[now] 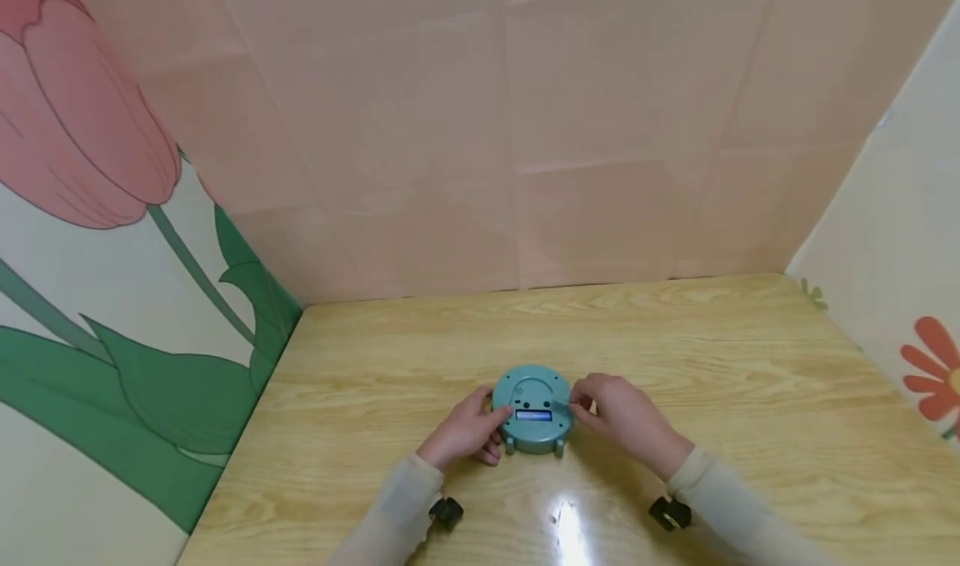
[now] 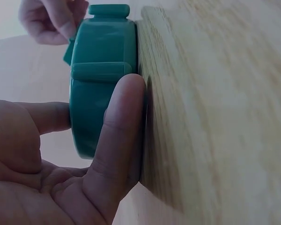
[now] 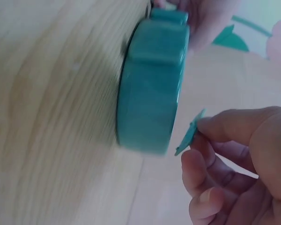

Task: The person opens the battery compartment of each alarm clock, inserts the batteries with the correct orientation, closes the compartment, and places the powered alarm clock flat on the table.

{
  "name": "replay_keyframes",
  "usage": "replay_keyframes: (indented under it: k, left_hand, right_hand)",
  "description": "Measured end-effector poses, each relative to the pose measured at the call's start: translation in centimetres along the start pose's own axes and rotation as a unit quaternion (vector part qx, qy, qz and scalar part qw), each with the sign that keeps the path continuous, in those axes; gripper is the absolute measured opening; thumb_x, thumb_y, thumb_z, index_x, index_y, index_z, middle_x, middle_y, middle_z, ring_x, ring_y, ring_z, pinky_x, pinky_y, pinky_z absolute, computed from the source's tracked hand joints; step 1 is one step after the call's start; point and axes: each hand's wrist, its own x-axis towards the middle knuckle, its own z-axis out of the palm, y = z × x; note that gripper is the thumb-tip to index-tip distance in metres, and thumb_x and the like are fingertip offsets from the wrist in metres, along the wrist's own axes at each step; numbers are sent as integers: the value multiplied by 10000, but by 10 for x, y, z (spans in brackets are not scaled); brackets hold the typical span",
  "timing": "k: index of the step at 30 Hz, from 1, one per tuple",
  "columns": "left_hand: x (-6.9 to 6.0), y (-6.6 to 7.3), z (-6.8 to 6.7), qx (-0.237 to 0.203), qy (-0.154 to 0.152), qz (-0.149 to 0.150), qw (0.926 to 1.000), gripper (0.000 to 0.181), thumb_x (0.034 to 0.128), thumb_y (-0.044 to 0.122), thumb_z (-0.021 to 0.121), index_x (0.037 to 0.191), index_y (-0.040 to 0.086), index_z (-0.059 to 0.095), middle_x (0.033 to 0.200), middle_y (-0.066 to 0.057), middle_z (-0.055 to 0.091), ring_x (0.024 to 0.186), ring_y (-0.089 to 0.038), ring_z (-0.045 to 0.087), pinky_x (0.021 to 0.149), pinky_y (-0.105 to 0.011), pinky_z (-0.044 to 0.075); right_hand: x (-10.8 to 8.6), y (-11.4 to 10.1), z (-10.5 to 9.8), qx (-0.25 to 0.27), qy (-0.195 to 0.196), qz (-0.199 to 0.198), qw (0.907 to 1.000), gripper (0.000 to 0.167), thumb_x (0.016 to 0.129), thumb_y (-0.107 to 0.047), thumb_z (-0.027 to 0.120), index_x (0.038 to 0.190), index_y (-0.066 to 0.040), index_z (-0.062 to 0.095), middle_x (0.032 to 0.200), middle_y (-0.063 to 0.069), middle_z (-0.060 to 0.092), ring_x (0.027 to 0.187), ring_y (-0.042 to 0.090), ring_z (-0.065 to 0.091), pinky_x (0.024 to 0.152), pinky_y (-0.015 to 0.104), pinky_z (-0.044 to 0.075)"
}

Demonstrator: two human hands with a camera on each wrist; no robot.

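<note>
A round teal alarm clock (image 1: 531,380) with two short feet lies face down on the wooden table. In its back, the uncovered battery slot holds a purple-blue battery (image 1: 533,415). My left hand (image 1: 467,427) grips the clock's left side, thumb on the back near the slot; the left wrist view shows fingers around the clock's rim (image 2: 103,42). My right hand (image 1: 628,420) pinches a small, thin teal battery cover (image 3: 189,135) between thumb and finger. In the right wrist view, this cover is tilted, close to the clock's back edge (image 3: 152,89) and apart from it.
The light wooden table (image 1: 375,358) meets a pinkish covered wall (image 1: 510,132) at the back. A wall with a painted tulip (image 1: 97,116) stands on the left, another with a red flower (image 1: 933,370) on the right. Dark wrist devices sit near both sleeves.
</note>
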Motion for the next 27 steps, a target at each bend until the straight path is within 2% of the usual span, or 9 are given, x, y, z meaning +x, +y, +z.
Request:
replay_keyframes:
  k: [4,7,18,27]
  left_hand:
    - [-2,0,0,6,1,-8,10000,609,1008,336,605,1505,74,370,798,-154,618,542,-193,623,532,-369,627]
    - [-3,0,1,20,25,-34,10000,609,1009,327,603,1506,65,367,779,-145,617,530,-189,621,527,-370,626]
    - [-2,-1,3,102,140,11,9998,597,1023,365,563,1501,61,377,777,-144,605,544,-190,614,521,-358,621]
    - [-2,2,2,280,137,24,9995,615,1013,372,581,1507,69,372,809,-163,627,558,-205,630,533,-368,624]
  right_hand:
    - [0,-14,7,-200,-23,-563,9982,96,851,-72,760,828,-150,708,752,-102,601,679,41,561,586,198,521]
    - [2,-21,15,-338,-70,-695,9970,65,852,-96,759,842,-143,716,763,-96,605,675,18,544,587,181,519]
    - [11,-33,33,-370,-63,-843,9957,70,838,-92,765,842,-143,717,814,-53,622,696,41,566,589,183,529]
    - [14,-32,39,-358,39,-637,9973,82,831,-79,761,836,-144,710,777,-62,572,649,31,505,533,165,468]
